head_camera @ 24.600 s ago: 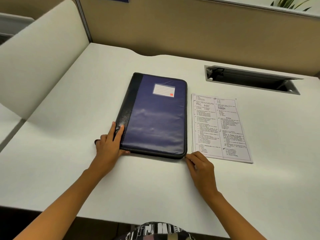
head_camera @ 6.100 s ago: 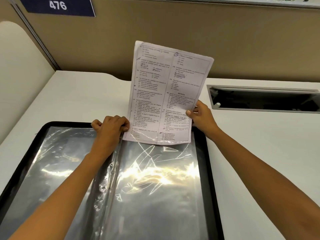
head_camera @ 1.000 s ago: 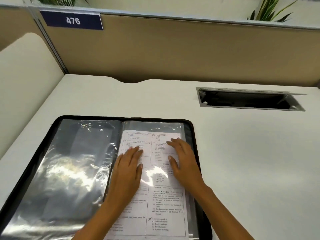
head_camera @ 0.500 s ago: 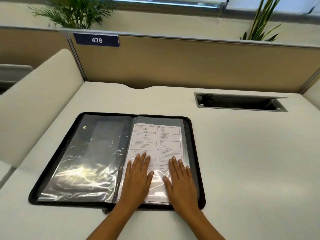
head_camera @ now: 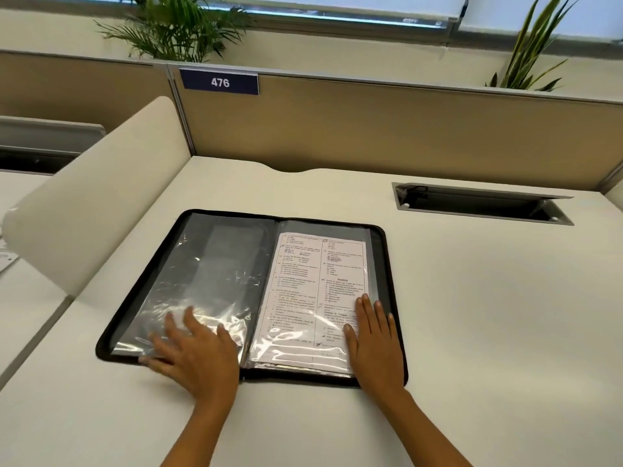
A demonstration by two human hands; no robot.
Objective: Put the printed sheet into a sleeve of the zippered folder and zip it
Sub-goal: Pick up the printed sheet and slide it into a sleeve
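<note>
The zippered folder (head_camera: 387,264) lies open flat on the white desk, black rim all around. The printed sheet (head_camera: 313,291) sits inside the clear sleeve on the folder's right half. The left half shows an empty, crinkled clear sleeve (head_camera: 209,278). My left hand (head_camera: 195,352) rests with fingers spread on the near edge of the left sleeve, slightly blurred. My right hand (head_camera: 374,342) lies flat on the lower right corner of the sleeve with the sheet. Neither hand grips anything.
A recessed cable tray (head_camera: 478,203) opens in the desk (head_camera: 488,315) at the back right. A tan partition with a blue "476" plate (head_camera: 219,83) closes the back. A curved white divider (head_camera: 101,203) stands at the left. Plants show above the partition.
My left hand has slid from the printed sheet's sleeve over to the left sleeve. My right hand has shifted to the right edge of the sheet. The view has pulled back and tilted up.
</note>
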